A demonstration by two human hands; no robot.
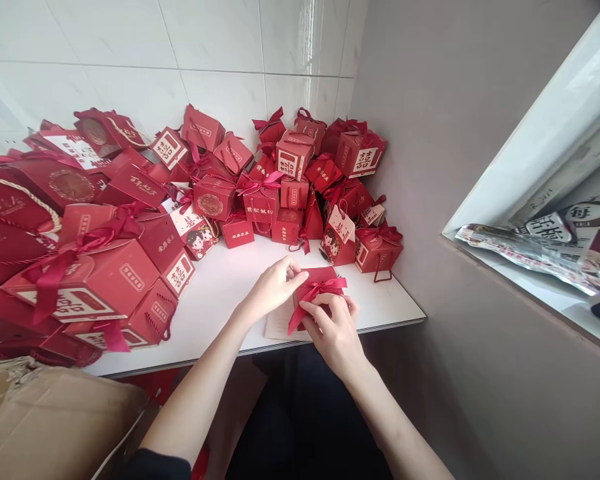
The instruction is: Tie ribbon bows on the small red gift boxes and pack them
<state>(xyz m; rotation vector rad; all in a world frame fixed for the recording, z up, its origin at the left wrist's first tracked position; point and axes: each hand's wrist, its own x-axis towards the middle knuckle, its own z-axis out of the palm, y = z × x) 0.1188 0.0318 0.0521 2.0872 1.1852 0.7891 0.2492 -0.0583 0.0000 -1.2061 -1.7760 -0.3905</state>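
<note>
A small red gift box [321,274] sits near the table's front edge, with a red ribbon [330,286] tied in a bow at its top. My left hand [279,283] is at the box's upper left, thumb and fingers pinched together at the ribbon's left side. What exactly lies between those fingertips is partly hidden. On the front of the box, my right hand [334,328] is closed with its fingertips on the ribbon near its hanging left tail. Beneath the box lies a pale sheet of paper or booklet [279,324], mostly covered.
Many finished-looking red gift boxes [261,203] with ribbons and cords are piled along the tiled wall. A larger heap [105,273] fills the left of the white table [225,293]. An open cardboard carton [55,413] stands lower left. Packets [575,230] lie in the right-hand wall recess.
</note>
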